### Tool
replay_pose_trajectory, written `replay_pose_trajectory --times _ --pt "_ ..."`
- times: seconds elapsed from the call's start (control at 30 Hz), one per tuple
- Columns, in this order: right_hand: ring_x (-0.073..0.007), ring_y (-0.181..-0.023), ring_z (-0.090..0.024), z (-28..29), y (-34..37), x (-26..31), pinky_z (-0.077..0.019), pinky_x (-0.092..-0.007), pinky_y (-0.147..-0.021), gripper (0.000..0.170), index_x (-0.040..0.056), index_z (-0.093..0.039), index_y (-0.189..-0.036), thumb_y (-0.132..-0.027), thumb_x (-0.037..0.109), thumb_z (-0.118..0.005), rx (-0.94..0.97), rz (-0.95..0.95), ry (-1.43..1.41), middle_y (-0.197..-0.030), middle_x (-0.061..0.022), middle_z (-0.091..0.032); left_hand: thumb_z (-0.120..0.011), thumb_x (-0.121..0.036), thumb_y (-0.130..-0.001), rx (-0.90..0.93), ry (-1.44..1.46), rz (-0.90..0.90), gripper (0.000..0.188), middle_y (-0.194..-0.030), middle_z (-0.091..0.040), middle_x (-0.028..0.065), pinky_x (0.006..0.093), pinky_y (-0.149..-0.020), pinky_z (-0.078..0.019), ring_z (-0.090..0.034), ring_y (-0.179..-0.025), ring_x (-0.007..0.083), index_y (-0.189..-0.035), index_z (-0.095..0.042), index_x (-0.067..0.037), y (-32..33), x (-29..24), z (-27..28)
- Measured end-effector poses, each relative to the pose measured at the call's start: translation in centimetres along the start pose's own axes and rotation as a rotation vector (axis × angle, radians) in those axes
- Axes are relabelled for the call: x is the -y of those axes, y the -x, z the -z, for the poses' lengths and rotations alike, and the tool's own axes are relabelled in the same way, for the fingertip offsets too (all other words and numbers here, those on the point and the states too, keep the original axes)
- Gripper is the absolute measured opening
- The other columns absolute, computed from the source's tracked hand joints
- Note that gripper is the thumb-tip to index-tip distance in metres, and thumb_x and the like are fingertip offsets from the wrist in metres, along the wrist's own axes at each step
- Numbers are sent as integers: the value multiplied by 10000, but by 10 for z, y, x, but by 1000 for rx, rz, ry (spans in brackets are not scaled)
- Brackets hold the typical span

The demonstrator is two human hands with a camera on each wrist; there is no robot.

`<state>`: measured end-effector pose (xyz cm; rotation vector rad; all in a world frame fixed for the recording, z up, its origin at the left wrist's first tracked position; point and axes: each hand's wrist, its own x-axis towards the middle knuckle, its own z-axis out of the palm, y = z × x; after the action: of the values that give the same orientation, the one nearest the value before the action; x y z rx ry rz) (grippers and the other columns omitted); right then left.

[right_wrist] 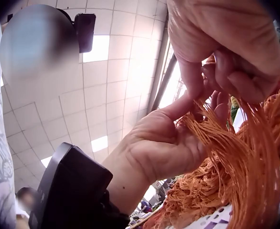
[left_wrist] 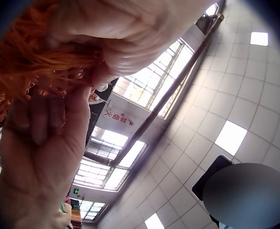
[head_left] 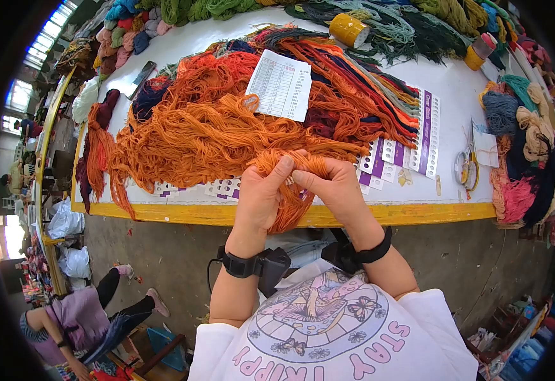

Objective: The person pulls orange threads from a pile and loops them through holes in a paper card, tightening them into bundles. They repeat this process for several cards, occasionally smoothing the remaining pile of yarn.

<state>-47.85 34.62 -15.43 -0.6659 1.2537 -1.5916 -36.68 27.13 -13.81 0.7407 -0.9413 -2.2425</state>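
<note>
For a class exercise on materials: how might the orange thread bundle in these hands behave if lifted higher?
The orange thread bundle would probably flop, since it droops beneath the left hand and right hand. It may tangle, as its loose strands splay apart. Its thin threads suggest little weight.

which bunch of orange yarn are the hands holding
The small bunch pinched between left hand and right hand, strands dangling; the big heap and leftmost hank lie on the table.

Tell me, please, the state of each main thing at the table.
Left hand: pinching orange thread
Right hand: pinching the same thread
Orange thread: bunched between both hands, lower end hanging
Thread pile: loose, heaped
Printed sheet: face up on the pile
Scissors: lying on the table, opening unclear
</note>
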Motion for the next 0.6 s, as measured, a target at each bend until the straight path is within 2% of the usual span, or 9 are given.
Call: replay_pose_trajectory --times 0.1,0.2,0.33,0.43,0.5,0.6 --pt "-41 -555 -509 1 -1 -2 -414 -192 -492 113 -3 -623 -824 -778 99 -641 -4 -21 -11 -673 1 -584 -545 -153 -870 -28 -15 -1 236 -960 -612 102 280 -735 -488 -588 -844 154 -1008 -561 37 0 1 0" --pt "-45 -580 -519 3 0 1 -418 -195 -512 107 9 -611 -857 -791 93 -610 -18 -57 -68 -701 -3 -590 -560 -155 -862 -67 -14 -34 214 -912 -604 85 282 -668 -519 -587 -779 142 -982 -564 22 -1 3 0" --pt "-60 -589 -527 2 -1 0 -417 -196 -532 132 28 -597 -908 -809 113 -580 -105 -113 -286 -740 -7 -598 -548 -182 -870 -108 13 -37 212 -940 -596 91 306 -711 -514 -583 -838 163 -956 -565 11 -3 6 6" --pt "-75 -596 -533 19 -8 -4 -410 -191 -532 165 32 -598 -929 -820 156 -585 206 -309 -763 -755 -8 -601 -519 -239 -887 -102 57 5 271 -969 -589 99 326 -754 -499 -573 -887 177 -962 -564 18 -4 2 5" --pt "-68 -631 -534 19 -6 2 -415 -196 -545 180 25 -602 -945 -814 149 -602 212 -297 -560 -773 -3 -600 -492 -284 -898 -41 108 58 333 -995 -586 108 334 -781 -486 -564 -910 182 -976 -561 31 -4 -1 12" --pt "-56 -664 -527 8 -1 8 -420 -199 -561 184 11 -611 -951 -801 118 -625 88 -200 -209 -783 6 -597 -452 -331 -910 16 77 73 413 -1031 -578 114 317 -795 -473 -559 -915 170 -1014 -556 56 -3 -7 5"
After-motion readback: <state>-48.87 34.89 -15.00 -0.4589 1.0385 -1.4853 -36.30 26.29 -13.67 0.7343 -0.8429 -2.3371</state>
